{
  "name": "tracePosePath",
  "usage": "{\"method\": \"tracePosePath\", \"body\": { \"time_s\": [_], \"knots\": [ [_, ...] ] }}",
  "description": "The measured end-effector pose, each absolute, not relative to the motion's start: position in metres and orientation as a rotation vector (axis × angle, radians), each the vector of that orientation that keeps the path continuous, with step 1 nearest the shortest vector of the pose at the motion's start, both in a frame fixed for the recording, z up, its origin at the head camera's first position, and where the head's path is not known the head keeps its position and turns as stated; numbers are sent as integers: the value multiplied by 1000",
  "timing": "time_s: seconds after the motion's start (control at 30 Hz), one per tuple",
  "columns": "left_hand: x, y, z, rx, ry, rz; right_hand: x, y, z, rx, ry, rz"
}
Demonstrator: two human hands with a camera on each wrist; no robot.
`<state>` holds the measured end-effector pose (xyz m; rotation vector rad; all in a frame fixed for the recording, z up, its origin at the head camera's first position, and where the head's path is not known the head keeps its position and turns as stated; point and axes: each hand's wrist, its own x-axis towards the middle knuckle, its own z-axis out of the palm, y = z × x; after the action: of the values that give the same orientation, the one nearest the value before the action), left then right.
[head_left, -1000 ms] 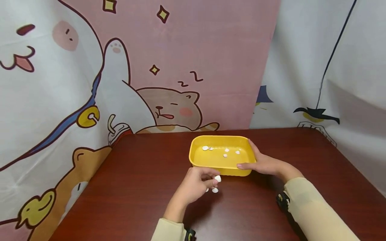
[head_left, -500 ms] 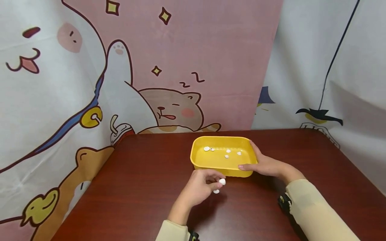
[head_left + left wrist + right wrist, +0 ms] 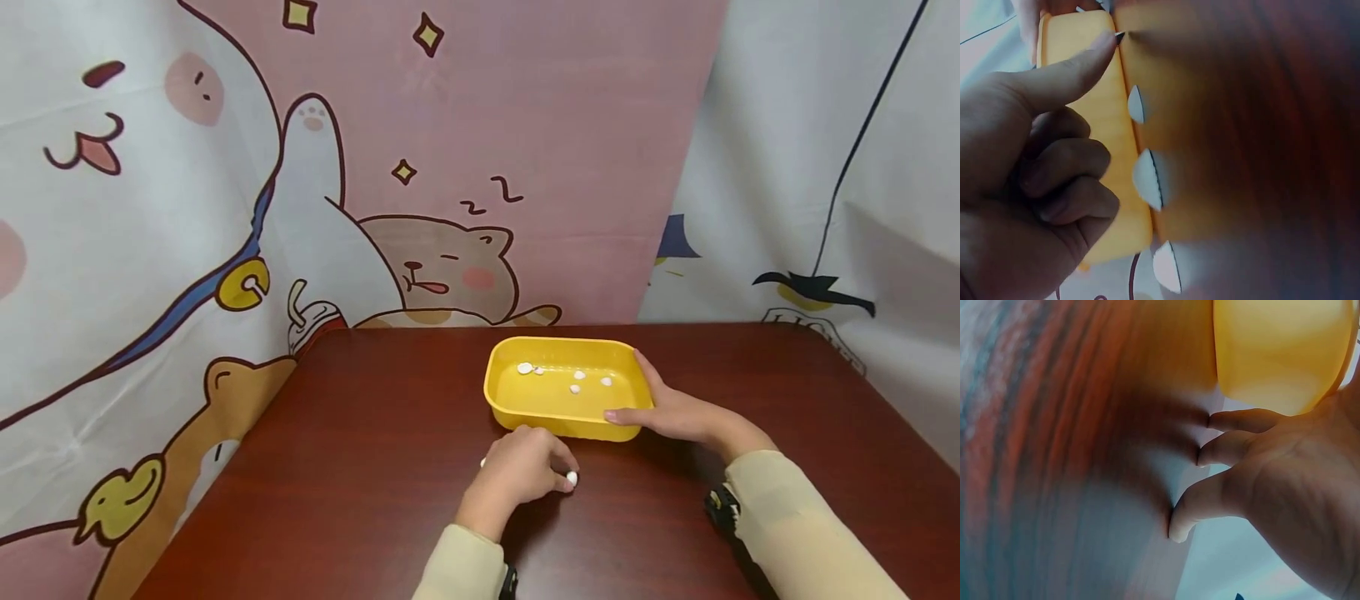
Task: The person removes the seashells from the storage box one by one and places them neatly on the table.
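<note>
Low over the table in front of the yellow basin, my left hand pinches a small white seashell between thumb and index finger. Its other fingers curl into the palm in the left wrist view. Three more white shells lie there in a row on the table along the basin's near side; in the head view the hand hides most of them. My right hand grips the basin's right end, thumb over the front rim. In the right wrist view its other fingertips come down to the tabletop beside the basin.
Several white shells lie scattered on the basin's floor. The dark reddish-brown table reaches back to a hanging cartoon-print cloth, which also runs along the left side.
My left hand has moved right and down with its shell, which is now close to the tabletop. The right hand stays on the basin. The head view has shifted slightly.
</note>
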<state>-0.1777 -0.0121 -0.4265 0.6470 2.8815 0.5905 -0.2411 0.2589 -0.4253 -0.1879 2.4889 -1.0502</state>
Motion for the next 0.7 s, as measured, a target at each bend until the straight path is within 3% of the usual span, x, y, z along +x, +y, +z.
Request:
{"method": "tracePosePath", "body": {
  "time_s": [0.7],
  "knots": [
    [-185,-12,-425,645,2909,502,-239,257,-427,-149,2480,-1028]
  ]
}}
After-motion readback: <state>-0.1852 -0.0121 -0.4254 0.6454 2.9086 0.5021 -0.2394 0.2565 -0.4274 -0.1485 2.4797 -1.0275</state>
